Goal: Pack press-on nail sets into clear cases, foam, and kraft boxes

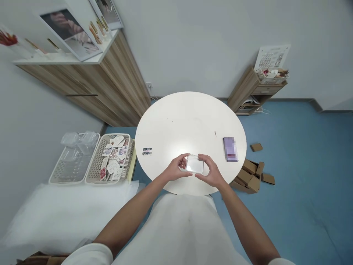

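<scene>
Between my two hands, over the near part of the white oval table, is a clear plastic box (195, 165). My left hand (178, 168) grips its left end, thumb below and fingers above. The right end is held the same way by my right hand (211, 170). Whether anything lies inside the box I cannot tell; it looks see-through. A small card of dark and purple press-on nails (147, 151) lies on the table to the left. Toward the right edge rests a purple pack (230, 149), its face blurred out.
White table (190, 110) stands before me. At left are a basket of nail cards (129, 156), a basket of clear boxes (55, 176) and white wrapping (68, 213). Cardboard pieces (249, 176) lie on the blue floor at right. Wooden cabinets (121, 81) stand behind.
</scene>
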Demonstrator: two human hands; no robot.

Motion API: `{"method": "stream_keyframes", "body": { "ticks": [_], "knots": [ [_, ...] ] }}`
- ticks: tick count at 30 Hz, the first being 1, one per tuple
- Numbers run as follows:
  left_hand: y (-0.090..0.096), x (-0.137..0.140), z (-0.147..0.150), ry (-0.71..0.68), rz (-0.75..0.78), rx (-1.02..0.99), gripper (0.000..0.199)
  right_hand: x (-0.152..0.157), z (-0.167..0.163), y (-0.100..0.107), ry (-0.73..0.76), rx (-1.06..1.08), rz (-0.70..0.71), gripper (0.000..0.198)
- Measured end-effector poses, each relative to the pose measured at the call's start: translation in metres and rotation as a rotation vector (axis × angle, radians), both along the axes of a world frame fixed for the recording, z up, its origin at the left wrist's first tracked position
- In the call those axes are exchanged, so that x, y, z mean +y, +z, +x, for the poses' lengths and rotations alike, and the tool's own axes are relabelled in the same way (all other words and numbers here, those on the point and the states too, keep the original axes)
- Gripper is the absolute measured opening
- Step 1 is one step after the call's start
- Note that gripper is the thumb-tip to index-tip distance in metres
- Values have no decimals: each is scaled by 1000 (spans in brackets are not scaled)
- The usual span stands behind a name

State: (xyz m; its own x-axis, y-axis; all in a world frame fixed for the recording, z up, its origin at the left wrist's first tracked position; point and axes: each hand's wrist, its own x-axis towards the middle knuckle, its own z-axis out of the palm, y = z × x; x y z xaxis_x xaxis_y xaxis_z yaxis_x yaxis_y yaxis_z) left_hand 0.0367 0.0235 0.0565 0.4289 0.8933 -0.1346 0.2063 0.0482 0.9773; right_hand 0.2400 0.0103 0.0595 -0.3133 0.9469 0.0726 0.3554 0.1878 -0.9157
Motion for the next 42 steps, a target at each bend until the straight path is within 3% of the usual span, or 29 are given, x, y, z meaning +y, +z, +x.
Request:
{"method": "stream_keyframes", "body": {
  "ticks": [9, 21, 28, 32, 37, 42],
  "knots": [
    [7, -18, 0, -52, 41, -63, 70, -29, -5, 3, -59, 145, 2, 57],
    [2, -27, -8, -65, 42, -96, 69, -33, -15, 5, -53, 300, -30, 51],
    [7, -32, -10, -61, -117, -231, 72, -24, -19, 13, -20, 303, -23, 49],
    [4, -30, -16, 32, -235, -285, 67, -19, -17, 15, -20, 286, -43, 52],
    [-7, -33, -20, 84, -255, -226, 45, -13, -15, 14, 3, 224, -195, 49],
    [-17, -41, -19, 90, -265, -198, 34, -7, -24, -3, -257, 177, -352, 45]
  ]
}}
